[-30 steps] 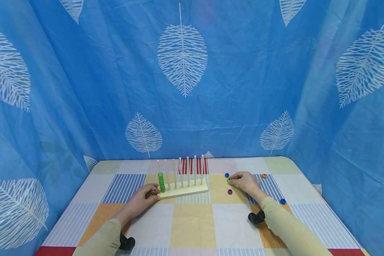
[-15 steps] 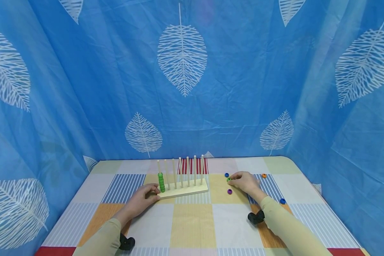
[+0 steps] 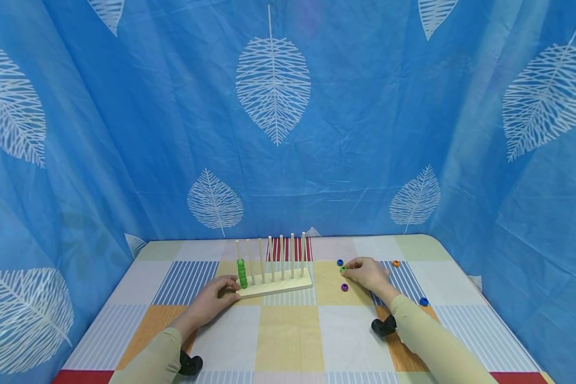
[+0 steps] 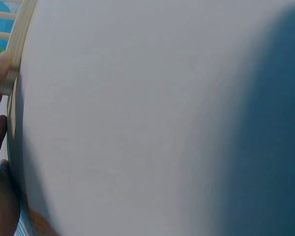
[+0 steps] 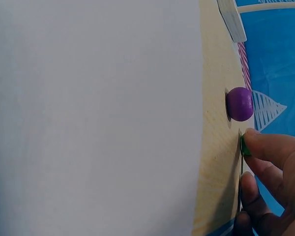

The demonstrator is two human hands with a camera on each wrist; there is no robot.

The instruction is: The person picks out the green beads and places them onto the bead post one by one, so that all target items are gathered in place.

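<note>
A pale wooden pegboard (image 3: 276,288) with several upright pegs stands left of the table's middle. Its leftmost peg carries a stack of green beads (image 3: 242,274). My left hand (image 3: 212,302) grips the left end of the base, thumb on the front edge, as the left wrist view also shows. On the right, my right hand (image 3: 368,274) pinches a green bead (image 5: 245,145) between thumb and fingers at the cloth. Just in front of that hand lies a purple bead (image 5: 240,104), and a blue bead (image 3: 340,262) lies behind the green one.
An orange bead (image 3: 396,263) and another blue bead (image 3: 424,302) lie to the right of my right hand and forearm. A patchwork cloth (image 3: 290,336) covers the table. Blue leaf-print curtains (image 3: 345,133) hang behind and at both sides.
</note>
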